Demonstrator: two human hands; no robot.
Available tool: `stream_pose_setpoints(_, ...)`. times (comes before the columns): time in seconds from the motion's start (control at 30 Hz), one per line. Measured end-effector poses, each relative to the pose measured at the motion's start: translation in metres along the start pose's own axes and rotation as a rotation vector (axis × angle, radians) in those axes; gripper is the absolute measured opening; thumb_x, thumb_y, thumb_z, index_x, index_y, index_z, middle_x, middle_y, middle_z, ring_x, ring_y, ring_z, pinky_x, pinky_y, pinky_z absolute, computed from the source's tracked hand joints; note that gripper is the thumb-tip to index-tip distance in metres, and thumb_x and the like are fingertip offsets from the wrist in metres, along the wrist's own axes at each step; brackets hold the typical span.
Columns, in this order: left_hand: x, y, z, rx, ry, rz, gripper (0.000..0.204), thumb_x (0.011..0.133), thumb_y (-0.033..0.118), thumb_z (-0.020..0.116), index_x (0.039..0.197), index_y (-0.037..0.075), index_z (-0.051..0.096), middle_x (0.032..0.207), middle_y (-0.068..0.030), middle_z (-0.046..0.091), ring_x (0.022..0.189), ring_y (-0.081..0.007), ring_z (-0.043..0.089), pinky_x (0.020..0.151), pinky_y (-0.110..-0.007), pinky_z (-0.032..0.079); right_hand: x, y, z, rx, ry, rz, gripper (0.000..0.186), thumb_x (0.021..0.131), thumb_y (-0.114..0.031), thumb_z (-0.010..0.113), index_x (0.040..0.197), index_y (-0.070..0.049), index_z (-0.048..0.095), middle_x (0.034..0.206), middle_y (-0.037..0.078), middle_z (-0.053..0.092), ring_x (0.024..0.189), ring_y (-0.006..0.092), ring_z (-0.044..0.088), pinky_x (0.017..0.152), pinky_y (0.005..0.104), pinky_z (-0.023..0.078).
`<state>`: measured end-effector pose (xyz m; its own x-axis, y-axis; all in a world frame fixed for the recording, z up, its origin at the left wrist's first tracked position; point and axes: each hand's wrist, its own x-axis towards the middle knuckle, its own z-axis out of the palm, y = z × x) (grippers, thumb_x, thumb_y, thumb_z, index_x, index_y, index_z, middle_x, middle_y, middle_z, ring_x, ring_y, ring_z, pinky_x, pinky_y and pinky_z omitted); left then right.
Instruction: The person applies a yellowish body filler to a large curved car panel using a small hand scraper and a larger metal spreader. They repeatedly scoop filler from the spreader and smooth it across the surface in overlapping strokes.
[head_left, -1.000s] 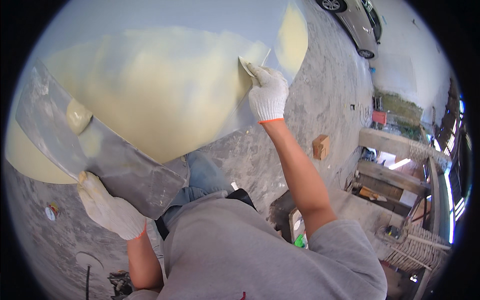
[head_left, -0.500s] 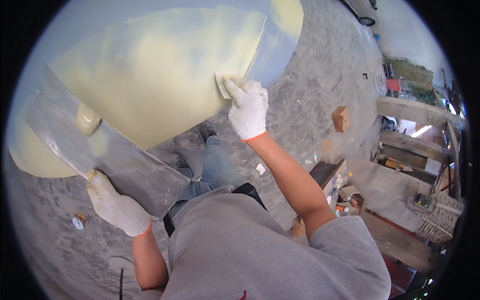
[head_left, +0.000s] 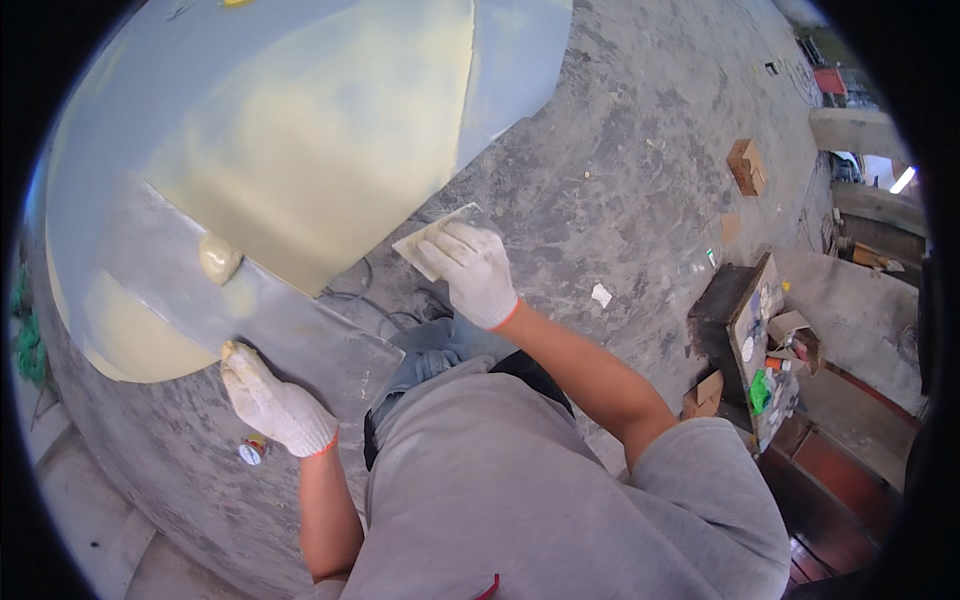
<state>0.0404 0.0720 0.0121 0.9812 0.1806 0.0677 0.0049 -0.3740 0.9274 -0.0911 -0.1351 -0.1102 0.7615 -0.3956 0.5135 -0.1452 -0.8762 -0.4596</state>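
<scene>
My right hand (head_left: 468,272), in a white knit glove stained with putty, grips a flat pale putty spreader (head_left: 424,256). The spreader is just past the near right edge of a large curved grey panel (head_left: 515,75), which is coated in broad patches of pale yellow putty (head_left: 320,130). My left hand (head_left: 275,402), gloved too, is closed on the edge of a grey metal sheet (head_left: 320,345); its fingers are partly hidden under the sheet. A soft, rounded lump of yellowish putty (head_left: 219,259) sits on this sheet, which overlaps the panel in view.
On the concrete floor stand a small cardboard box (head_left: 746,167) and a little can (head_left: 252,449). A scrap of white paper (head_left: 601,295) lies nearer. To my right is a dark bench (head_left: 722,300) with clutter on it. A hose (head_left: 365,290) runs below the panel.
My right hand has drawn the spreader off the panel's surface, back toward me. The view has shifted, and the sheet in my left hand now appears farther right.
</scene>
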Motion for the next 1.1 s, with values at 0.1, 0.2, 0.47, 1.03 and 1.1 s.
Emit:
stream_pose_setpoints(0.1,-0.013,-0.002,0.014,0.082,-0.072,0.129,0.05,0.116,0.033,0.055,0.122,-0.015,0.066,0.106,-0.0212,0.07,0.097,-0.0266,0.062,0.093,-0.038,0.05,0.022,-0.021,-0.041,0.125,0.125,0.089,0.034,0.087,0.001,0.072,0.12,-0.006,0.079,0.114,0.015,0.08,0.105,0.0353,0.076,0.093,0.0445,0.059)
stream_pose_setpoints(0.2,-0.022,-0.003,0.041,0.1,-0.118,0.128,0.049,0.116,0.035,0.054,0.109,-0.012,0.064,0.096,-0.0187,0.066,0.088,-0.0257,0.056,0.086,-0.04,0.049,0.047,-0.051,-0.104,0.519,-0.028,0.305,0.031,0.092,-0.002,0.077,0.122,-0.005,0.078,0.12,0.015,0.08,0.108,0.0355,0.077,0.092,0.0396,0.063)
stream_pose_setpoints(0.47,-0.02,0.017,0.107,-0.214,0.054,-0.061,0.048,0.117,0.03,0.051,0.13,-0.015,0.064,0.124,-0.0206,0.072,0.11,-0.0252,0.064,0.102,-0.037,0.049,0.096,-0.026,-0.148,0.249,-0.456,0.161,0.035,0.097,-0.006,0.072,0.131,-0.007,0.075,0.127,0.015,0.077,0.113,0.0351,0.075,0.098,0.042,0.061)
stream_pose_setpoints(1.03,-0.014,0.026,0.071,-0.118,0.291,-0.281,0.055,0.116,0.038,0.052,0.141,-0.01,0.064,0.133,-0.0146,0.068,0.114,-0.0206,0.062,0.102,-0.034,0.05,0.304,0.174,-0.025,-0.297,-0.151,0.075,0.036,0.098,-0.005,0.06,0.128,-0.013,0.078,0.123,0.01,0.078,0.114,0.035,0.072,0.1,0.0453,0.057)
stream_pose_setpoints(1.1,-0.012,0.023,0.066,-0.067,0.308,-0.307,0.055,0.116,0.037,0.053,0.141,-0.01,0.064,0.134,-0.0147,0.068,0.115,-0.0206,0.062,0.102,-0.034,0.049,0.298,0.171,-0.025,-0.192,-0.161,0.045,0.039,0.096,-0.003,0.059,0.129,-0.013,0.078,0.125,0.01,0.078,0.114,0.0344,0.072,0.1,0.0445,0.057)
